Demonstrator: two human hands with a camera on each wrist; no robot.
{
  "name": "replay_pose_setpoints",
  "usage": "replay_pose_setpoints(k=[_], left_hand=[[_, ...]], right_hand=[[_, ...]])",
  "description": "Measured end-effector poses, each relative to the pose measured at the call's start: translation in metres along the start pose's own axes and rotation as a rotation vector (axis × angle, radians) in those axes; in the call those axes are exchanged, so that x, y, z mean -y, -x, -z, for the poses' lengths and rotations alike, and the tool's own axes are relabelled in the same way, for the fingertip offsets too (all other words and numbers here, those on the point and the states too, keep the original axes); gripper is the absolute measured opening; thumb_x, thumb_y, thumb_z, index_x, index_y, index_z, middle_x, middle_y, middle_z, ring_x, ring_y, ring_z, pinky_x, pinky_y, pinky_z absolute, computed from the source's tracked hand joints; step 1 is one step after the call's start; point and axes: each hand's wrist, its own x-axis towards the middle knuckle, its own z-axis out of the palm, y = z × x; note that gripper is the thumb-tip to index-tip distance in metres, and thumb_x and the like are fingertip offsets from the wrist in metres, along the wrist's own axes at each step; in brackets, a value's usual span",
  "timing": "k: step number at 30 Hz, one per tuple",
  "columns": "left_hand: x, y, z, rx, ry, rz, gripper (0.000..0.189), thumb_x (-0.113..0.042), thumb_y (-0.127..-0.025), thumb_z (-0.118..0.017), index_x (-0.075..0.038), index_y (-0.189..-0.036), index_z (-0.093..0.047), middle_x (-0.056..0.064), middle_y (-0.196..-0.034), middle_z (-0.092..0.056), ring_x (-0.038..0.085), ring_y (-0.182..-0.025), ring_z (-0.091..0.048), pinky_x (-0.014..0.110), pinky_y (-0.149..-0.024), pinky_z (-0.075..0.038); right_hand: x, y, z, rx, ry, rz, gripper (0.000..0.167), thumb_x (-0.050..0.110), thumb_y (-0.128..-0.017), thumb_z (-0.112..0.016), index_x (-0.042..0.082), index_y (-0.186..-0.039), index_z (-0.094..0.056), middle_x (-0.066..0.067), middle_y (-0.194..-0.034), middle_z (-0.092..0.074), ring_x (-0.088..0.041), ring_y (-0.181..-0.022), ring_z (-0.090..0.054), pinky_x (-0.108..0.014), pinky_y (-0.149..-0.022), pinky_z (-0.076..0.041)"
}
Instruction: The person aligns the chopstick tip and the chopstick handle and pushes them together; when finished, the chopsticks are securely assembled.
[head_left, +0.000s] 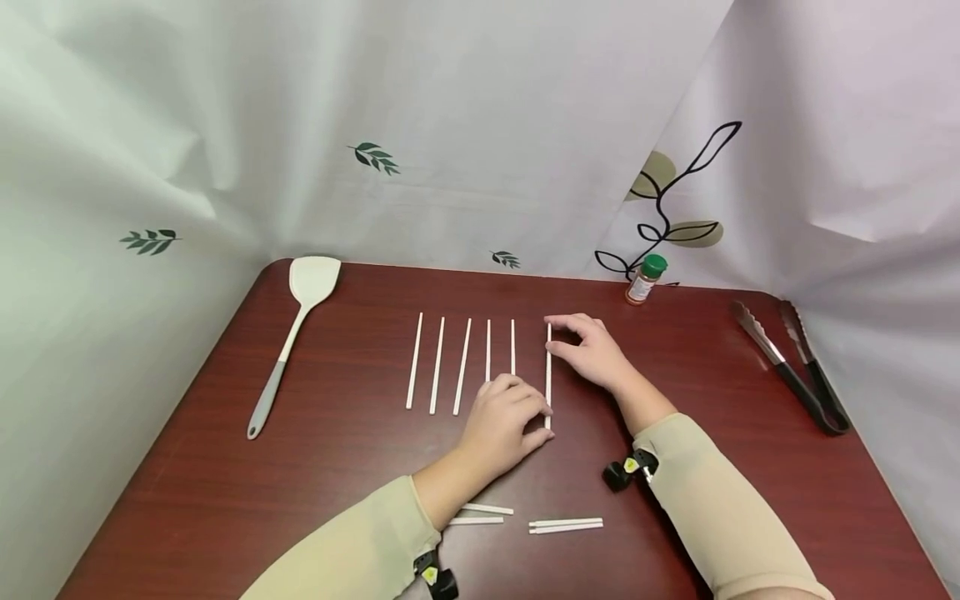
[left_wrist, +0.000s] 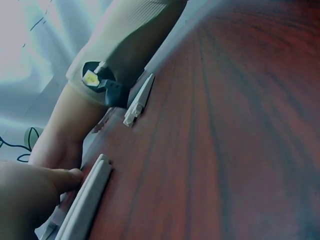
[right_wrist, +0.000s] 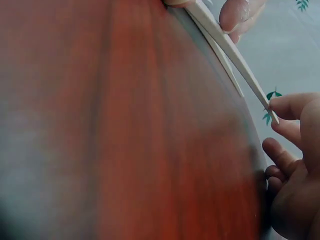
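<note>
A white chopstick (head_left: 548,375) lies between both hands, pointing away from the body. My left hand (head_left: 501,417) pinches its near end between thumb and finger. At the far end, my right hand (head_left: 592,346) has its thumb and finger on the stick; the right wrist view shows these fingers (right_wrist: 290,105) pinching the thin tip. To the left, several similar chopsticks (head_left: 437,362) lie roughly parallel in a row, two partly hidden by the left hand. Whether the held stick touches the table cannot be told.
Nearer the body lie short white sticks (head_left: 566,526), some beneath the left forearm. A white spatula (head_left: 313,279) with a grey handle lies at the left. A green-capped spice jar (head_left: 641,287) stands at the back right, and metal tongs (head_left: 802,375) lie at the right edge.
</note>
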Motion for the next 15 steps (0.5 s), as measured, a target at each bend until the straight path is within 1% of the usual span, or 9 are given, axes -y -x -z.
replay_pose_setpoints(k=[3, 8, 11, 15], left_hand=[[0.001, 0.0, -0.001, -0.024, -0.023, 0.009, 0.026, -0.033, -0.077, -0.095, -0.025, -0.097, -0.079, -0.013, -0.102, -0.075, 0.019, -0.11, -0.062, 0.04, -0.086, -0.048], [0.002, 0.001, -0.004, -0.017, -0.032, 0.033, 0.024, -0.035, -0.08, -0.093, -0.025, -0.097, -0.079, -0.013, -0.104, -0.076, 0.019, -0.112, -0.062, 0.041, -0.088, -0.047], [0.003, 0.002, -0.006, -0.014, -0.029, 0.052, 0.023, -0.036, -0.08, -0.093, -0.025, -0.096, -0.079, -0.013, -0.103, -0.076, 0.018, -0.111, -0.063, 0.042, -0.088, -0.046], [0.003, 0.003, -0.006, -0.008, -0.024, 0.068, 0.02, -0.035, -0.082, -0.091, -0.026, -0.096, -0.08, -0.013, -0.104, -0.077, 0.018, -0.11, -0.063, 0.042, -0.087, -0.045]], right_hand=[[-0.003, -0.006, -0.002, -0.007, 0.038, 0.027, 0.044, 0.019, -0.095, -0.078, 0.008, -0.138, -0.072, -0.015, -0.135, -0.067, -0.038, -0.126, -0.05, -0.052, -0.105, -0.037], [-0.007, -0.015, -0.008, 0.002, 0.152, 0.087, 0.043, 0.024, -0.094, -0.078, 0.008, -0.134, -0.074, -0.015, -0.129, -0.066, -0.04, -0.123, -0.048, -0.053, -0.104, -0.036], [-0.008, -0.016, -0.011, 0.01, 0.196, 0.079, 0.043, 0.027, -0.094, -0.078, 0.01, -0.134, -0.075, -0.012, -0.129, -0.063, -0.039, -0.123, -0.046, -0.053, -0.102, -0.038], [-0.009, -0.017, -0.013, 0.007, 0.221, 0.064, 0.044, 0.028, -0.095, -0.077, 0.012, -0.135, -0.075, -0.01, -0.13, -0.062, -0.037, -0.123, -0.046, -0.053, -0.103, -0.039]])
